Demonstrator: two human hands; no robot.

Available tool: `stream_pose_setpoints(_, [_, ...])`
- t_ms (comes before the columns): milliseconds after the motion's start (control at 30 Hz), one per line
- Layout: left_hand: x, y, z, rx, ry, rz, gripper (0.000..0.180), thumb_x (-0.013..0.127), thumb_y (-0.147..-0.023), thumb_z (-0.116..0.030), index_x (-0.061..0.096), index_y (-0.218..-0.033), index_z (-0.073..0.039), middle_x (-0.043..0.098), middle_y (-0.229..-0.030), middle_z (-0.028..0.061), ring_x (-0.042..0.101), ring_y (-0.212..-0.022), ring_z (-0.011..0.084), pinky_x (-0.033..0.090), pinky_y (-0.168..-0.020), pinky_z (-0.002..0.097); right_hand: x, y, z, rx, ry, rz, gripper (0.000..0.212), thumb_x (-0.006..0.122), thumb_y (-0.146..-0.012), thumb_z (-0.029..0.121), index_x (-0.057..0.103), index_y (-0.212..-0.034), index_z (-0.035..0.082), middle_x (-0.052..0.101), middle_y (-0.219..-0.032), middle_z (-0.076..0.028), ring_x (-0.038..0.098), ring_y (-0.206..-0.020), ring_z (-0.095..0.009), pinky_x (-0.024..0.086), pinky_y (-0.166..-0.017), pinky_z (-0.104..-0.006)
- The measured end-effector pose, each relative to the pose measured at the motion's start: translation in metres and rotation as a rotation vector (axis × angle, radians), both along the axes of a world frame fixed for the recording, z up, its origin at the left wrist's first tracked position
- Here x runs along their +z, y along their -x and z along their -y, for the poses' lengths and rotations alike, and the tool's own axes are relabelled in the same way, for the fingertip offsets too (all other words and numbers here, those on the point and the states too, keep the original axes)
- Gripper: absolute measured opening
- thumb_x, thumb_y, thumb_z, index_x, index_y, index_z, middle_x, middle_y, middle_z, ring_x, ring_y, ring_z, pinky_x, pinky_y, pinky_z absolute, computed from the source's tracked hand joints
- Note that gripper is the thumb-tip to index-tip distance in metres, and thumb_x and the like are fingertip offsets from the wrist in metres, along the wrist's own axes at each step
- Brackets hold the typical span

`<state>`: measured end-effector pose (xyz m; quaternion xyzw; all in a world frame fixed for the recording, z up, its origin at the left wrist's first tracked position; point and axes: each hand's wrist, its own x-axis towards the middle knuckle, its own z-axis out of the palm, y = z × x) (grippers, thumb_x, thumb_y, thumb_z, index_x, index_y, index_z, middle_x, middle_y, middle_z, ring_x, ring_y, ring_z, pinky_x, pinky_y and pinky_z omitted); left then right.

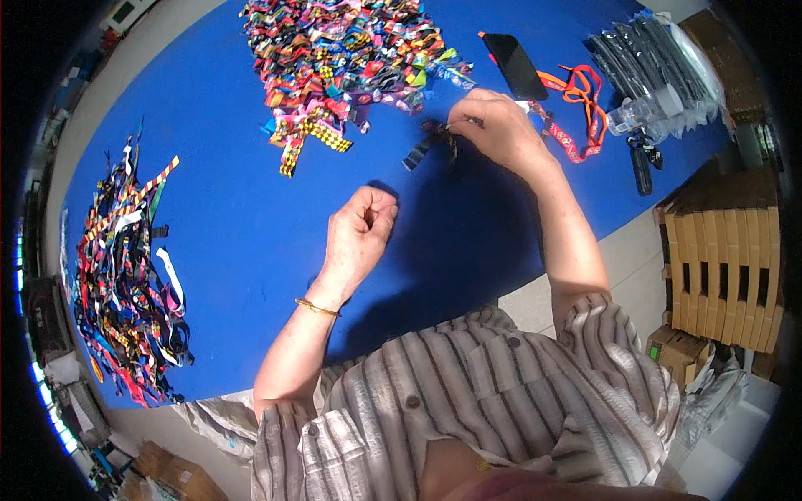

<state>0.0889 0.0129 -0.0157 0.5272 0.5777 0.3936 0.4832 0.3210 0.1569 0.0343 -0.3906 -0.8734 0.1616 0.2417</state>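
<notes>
My right hand [498,129] pinches a short dark strip of ribbon [428,150], whose ends hang out to the left of the fingertips just above the blue table. My left hand [361,230] is closed, lower and to the left, thumb and forefinger pressed together; whatever they may hold is hidden. Beyond both hands lies a wide heap of folded, colourful ribbon pieces [342,63] in dense rows. A yellow-and-black checked ribbon piece [316,138] lies at its near edge. At far left is a pile of long, loose, mixed-colour straps [125,275].
On the blue table [251,250], right of my right hand, lie a dark phone [514,67], a red-orange lanyard [581,125], a clear plastic bottle [643,110], a black-handled tool [642,167] and plastic-wrapped dark strips [652,67]. Stacked cardboard [723,267] stands beyond the table's right edge.
</notes>
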Motion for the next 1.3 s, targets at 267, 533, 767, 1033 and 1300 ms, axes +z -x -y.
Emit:
stream_pose_setpoints(267, [-0.007, -0.001, 0.002, 0.073, -0.027, 0.012, 0.002, 0.061, -0.093, -0.006, 0.059, -0.094, -0.005, 0.055, -0.071, -0.0058, 0.047, -0.059, 0.0011, 0.039, -0.052, 0.0179, -0.018, -0.018, -0.045, -0.079, -0.225, 0.001, 0.012, 0.071, -0.08, 0.021, 0.069, -0.08, 0.009, 0.064, -0.083, -0.007, 0.062, -0.088, -0.026, 0.048, -0.081, -0.0387])
stream_pose_setpoints(533, [-0.011, -0.002, 0.002, 0.093, -0.1, 0.002, 0.003, 0.061, -0.093, -0.005, 0.059, -0.094, -0.005, 0.057, -0.072, -0.0058, 0.049, -0.061, 0.0009, 0.041, -0.055, 0.0177, -0.026, -0.008, -0.074, -0.2, -0.353, 0.012, 0.014, 0.068, -0.083, 0.024, 0.071, -0.086, 0.01, 0.064, -0.088, -0.006, 0.061, -0.093, -0.026, 0.045, -0.084, -0.0392])
stream_pose_setpoints(767, [-0.003, -0.005, 0.003, 0.085, -0.063, -0.025, 0.002, 0.061, -0.093, -0.005, 0.059, -0.093, -0.005, 0.057, -0.072, -0.0058, 0.05, -0.063, 0.0007, 0.042, -0.057, 0.0177, -0.035, -0.004, -0.089, -0.152, -0.326, -0.017, 0.013, 0.068, -0.082, 0.024, 0.071, -0.085, 0.012, 0.063, -0.089, -0.005, 0.06, -0.093, -0.027, 0.044, -0.084, -0.0401])
stream_pose_setpoints(1033, [-0.006, -0.003, 0.004, 0.081, -0.075, -0.054, 0.002, 0.06, -0.094, -0.005, 0.059, -0.094, -0.004, 0.059, -0.075, -0.0047, 0.052, -0.066, 0.001, 0.043, -0.059, 0.0179, -0.026, 0.01, -0.082, -0.269, -0.267, 0.106, 0.013, 0.068, -0.08, 0.02, 0.068, -0.087, 0.01, 0.062, -0.094, -0.005, 0.058, -0.098, -0.026, 0.041, -0.089, -0.0383])
stream_pose_setpoints(1300, [-0.007, -0.004, 0.003, 0.073, -0.064, -0.038, 0.002, 0.06, -0.094, -0.004, 0.059, -0.096, -0.004, 0.059, -0.077, -0.0047, 0.052, -0.067, 0.0009, 0.044, -0.06, 0.0173, -0.032, 0.012, -0.085, -0.3, -0.268, 0.092, 0.013, 0.069, -0.079, 0.018, 0.066, -0.088, 0.01, 0.062, -0.094, -0.007, 0.057, -0.099, -0.027, 0.041, -0.089, -0.0391])
